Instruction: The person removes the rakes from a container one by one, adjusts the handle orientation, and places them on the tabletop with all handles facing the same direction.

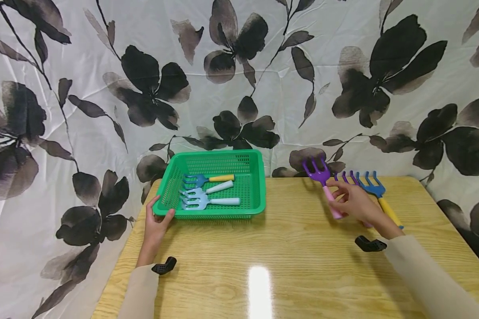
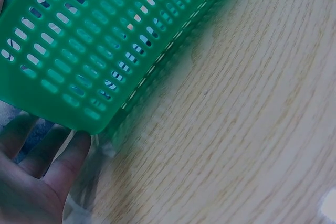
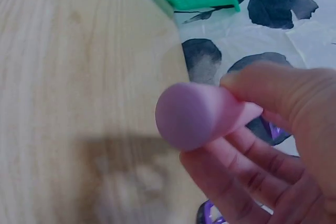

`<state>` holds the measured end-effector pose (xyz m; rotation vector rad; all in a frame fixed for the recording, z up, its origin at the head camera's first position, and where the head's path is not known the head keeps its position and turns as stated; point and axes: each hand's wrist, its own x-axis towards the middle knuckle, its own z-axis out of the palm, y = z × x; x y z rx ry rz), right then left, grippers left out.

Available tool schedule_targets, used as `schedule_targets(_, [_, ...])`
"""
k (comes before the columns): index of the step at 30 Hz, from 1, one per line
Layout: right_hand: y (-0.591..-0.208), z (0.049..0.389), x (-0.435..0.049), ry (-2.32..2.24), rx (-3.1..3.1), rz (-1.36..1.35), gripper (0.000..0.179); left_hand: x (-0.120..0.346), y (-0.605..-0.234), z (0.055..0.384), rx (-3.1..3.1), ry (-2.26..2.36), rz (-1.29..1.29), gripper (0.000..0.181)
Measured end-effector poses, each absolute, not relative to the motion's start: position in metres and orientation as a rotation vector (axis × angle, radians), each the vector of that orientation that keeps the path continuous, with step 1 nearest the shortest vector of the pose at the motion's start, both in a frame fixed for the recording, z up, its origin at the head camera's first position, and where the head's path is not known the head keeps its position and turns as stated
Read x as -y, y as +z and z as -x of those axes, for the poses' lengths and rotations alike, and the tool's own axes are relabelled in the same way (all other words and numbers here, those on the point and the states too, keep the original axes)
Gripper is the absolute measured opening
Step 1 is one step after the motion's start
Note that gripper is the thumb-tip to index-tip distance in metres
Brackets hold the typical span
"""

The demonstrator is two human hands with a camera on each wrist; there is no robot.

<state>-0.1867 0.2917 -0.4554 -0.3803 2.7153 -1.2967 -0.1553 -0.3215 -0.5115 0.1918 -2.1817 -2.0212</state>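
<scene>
Purple fork (image 1: 322, 178), pink handle (image 1: 327, 194) pinched in right fingers (image 3: 223, 183), left fingers (image 2: 71, 157) gripping green basket (image 1: 207, 213) at corner

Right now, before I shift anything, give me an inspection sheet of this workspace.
Surface: wood-grain table, with a bright glare patch.
Job's things: green basket holding a yellow-handled blue tool and two pale-blue forks; pink-handled purple fork; at right, another purple tool, partly hidden, and a yellow-handled blue rake.
Clutter: nothing seen.
Hands: left hand grips the basket's near left corner; right hand pinches the purple fork's handle.
Cables: nothing seen.
Surroundings: floral cloth behind the table.
</scene>
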Motion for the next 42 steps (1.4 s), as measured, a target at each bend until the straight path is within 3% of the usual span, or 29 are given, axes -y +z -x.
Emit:
schedule_targets(17, [-0.487,0.188,-0.298,-1.113,-2.754,0.148,0.06,0.319,-0.511,0.158,2.163,-2.022,-0.165,0.074])
schedule_targets(42, [-0.496,0.198,-0.303,-1.066,-2.685,0.062,0.061,0.322,-0.514,0.158,2.175,-2.024,-0.166,0.074])
